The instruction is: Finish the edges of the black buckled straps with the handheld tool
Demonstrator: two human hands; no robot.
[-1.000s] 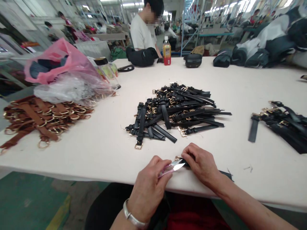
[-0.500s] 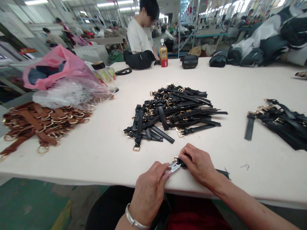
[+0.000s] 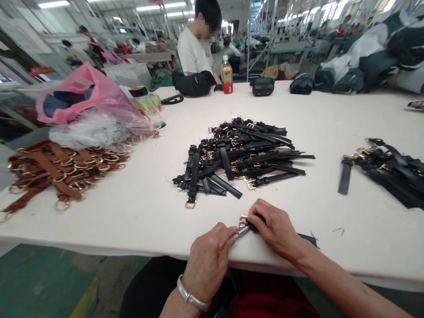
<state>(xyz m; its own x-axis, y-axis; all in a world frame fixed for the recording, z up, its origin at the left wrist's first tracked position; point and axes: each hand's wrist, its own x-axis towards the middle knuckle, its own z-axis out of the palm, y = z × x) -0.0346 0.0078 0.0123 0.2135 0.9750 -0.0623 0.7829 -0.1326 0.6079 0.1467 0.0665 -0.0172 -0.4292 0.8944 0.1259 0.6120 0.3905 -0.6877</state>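
My left hand, with a silver bangle at the wrist, is closed on small metal thread snips. Their blades are together and lie against the buckle end of a black strap. My right hand pinches that strap just behind its gold buckle; the palm hides the strap's middle, and its tail shows beyond the wrist. In front of both hands lies a heap of black buckled straps, loose threads poking from some ends.
Brown straps with gold rings lie at left under a pink plastic bag. More black straps are at right, near thread scraps. A drink bottle and a dark case stand farther back, with a person behind the table.
The snips' blades were apart and have come together at the buckle end. My right hand keeps its pinch on the strap. The view has shifted slightly.
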